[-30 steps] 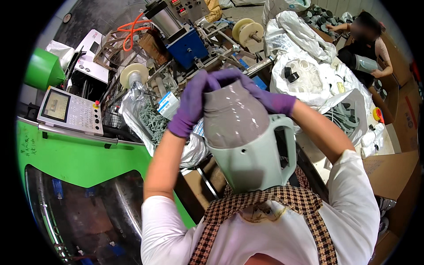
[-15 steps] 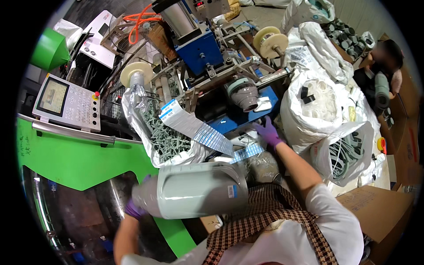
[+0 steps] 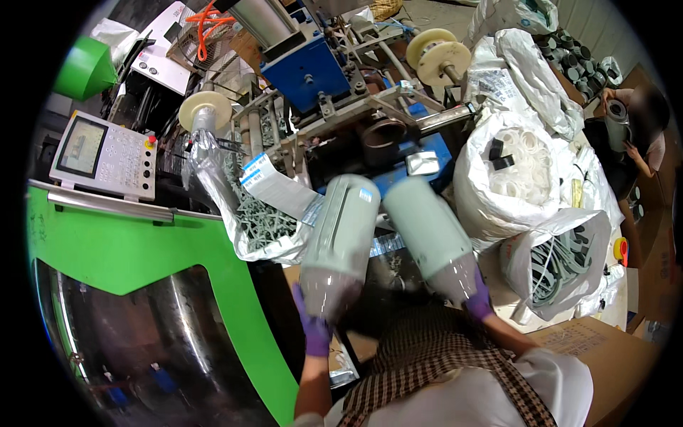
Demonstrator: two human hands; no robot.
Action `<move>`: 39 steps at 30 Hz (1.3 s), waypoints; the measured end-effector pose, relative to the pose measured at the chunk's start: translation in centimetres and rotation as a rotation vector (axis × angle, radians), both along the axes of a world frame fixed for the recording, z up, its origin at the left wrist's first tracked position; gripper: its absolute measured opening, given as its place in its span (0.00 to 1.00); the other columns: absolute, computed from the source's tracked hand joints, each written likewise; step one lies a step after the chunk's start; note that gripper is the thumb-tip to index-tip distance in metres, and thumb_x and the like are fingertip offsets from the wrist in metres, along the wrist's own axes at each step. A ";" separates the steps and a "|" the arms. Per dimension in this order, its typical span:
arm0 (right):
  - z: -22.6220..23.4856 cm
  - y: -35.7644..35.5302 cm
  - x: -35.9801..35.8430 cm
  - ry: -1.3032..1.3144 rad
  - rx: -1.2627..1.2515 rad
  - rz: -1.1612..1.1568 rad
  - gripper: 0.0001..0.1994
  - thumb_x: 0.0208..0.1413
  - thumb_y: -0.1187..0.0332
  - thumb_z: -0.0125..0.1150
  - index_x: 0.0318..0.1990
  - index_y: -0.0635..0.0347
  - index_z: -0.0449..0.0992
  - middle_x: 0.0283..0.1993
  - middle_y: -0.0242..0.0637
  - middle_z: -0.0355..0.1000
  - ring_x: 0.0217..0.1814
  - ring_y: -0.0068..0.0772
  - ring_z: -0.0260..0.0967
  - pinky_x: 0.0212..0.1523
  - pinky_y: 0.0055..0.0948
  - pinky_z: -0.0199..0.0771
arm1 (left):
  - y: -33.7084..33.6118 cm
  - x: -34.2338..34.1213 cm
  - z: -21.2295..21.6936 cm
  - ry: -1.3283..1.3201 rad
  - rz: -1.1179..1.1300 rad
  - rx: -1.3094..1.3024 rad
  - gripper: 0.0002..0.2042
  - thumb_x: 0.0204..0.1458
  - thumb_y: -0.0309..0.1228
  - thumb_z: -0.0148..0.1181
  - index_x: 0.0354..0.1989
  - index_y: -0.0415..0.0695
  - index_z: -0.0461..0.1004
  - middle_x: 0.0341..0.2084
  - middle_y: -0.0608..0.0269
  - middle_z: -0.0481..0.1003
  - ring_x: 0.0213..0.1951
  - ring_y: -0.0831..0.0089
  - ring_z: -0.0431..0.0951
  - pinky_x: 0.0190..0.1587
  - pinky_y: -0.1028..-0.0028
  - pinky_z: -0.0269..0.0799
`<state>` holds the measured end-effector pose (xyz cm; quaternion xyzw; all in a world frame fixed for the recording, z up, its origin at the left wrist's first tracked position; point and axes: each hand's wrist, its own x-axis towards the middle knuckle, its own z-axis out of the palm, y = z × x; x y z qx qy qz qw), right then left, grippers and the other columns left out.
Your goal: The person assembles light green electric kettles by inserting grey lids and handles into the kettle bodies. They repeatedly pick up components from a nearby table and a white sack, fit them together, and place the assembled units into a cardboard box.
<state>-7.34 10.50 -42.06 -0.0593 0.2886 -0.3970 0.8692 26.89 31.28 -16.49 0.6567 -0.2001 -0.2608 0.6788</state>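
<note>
Hands in purple gloves each hold one pale green jug. The left hand (image 3: pixel 314 329) wraps its fingers around the clear end of the left jug (image 3: pixel 340 245). That jug stands tilted, its green end pointing up and away from the hand. The right hand (image 3: pixel 478 302) grips the clear end of the right jug (image 3: pixel 431 238). This jug leans the other way, so the two green ends come close together above the hands but do not touch.

Just past the jug tops sits a blue machine (image 3: pixel 307 71) with metal rods and a dark ring. A cream spool (image 3: pixel 438 55) is up beyond the right hand. A clear bag of grey parts (image 3: pixel 249 213) hangs just beside the left jug, on its outer side. Farther out past the left hand are a green cover (image 3: pixel 128 249) and a grey panel with buttons (image 3: pixel 105 154).

On the outer side of the right hand is a big white sack of rings (image 3: pixel 514 176). A smaller bag of grey handles (image 3: pixel 562 260) lies near that hand. A cardboard box (image 3: pixel 605 356) is low beside the right arm. Another person (image 3: pixel 640 135) sits far off on that side.
</note>
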 end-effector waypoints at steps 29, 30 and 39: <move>32.1 -10.3 -2.4 0.898 -1.043 0.526 0.26 0.59 0.64 0.58 0.65 0.55 0.66 0.39 0.42 0.80 0.31 0.30 0.77 0.33 0.27 0.78 | -32.2 -15.1 15.9 -1.203 -1.750 -0.368 0.32 0.38 0.41 0.75 0.52 0.43 0.71 0.62 0.46 0.63 0.60 0.48 0.68 0.57 0.57 0.68; 33.3 -10.5 -2.2 0.860 -0.922 0.624 0.26 0.59 0.63 0.59 0.64 0.57 0.66 0.40 0.41 0.80 0.34 0.29 0.78 0.36 0.27 0.79 | -32.4 -15.3 16.1 -1.123 -1.779 -0.337 0.29 0.36 0.41 0.76 0.47 0.43 0.73 0.61 0.45 0.65 0.58 0.47 0.70 0.55 0.57 0.69; 25.4 -14.0 -15.2 1.701 -0.934 0.004 0.22 0.59 0.52 0.55 0.53 0.58 0.76 0.39 0.46 0.77 0.39 0.37 0.76 0.43 0.39 0.74 | -29.5 -5.0 23.8 -0.786 -0.713 0.026 0.21 0.57 0.37 0.56 0.52 0.31 0.73 0.48 0.48 0.76 0.53 0.62 0.75 0.58 0.67 0.68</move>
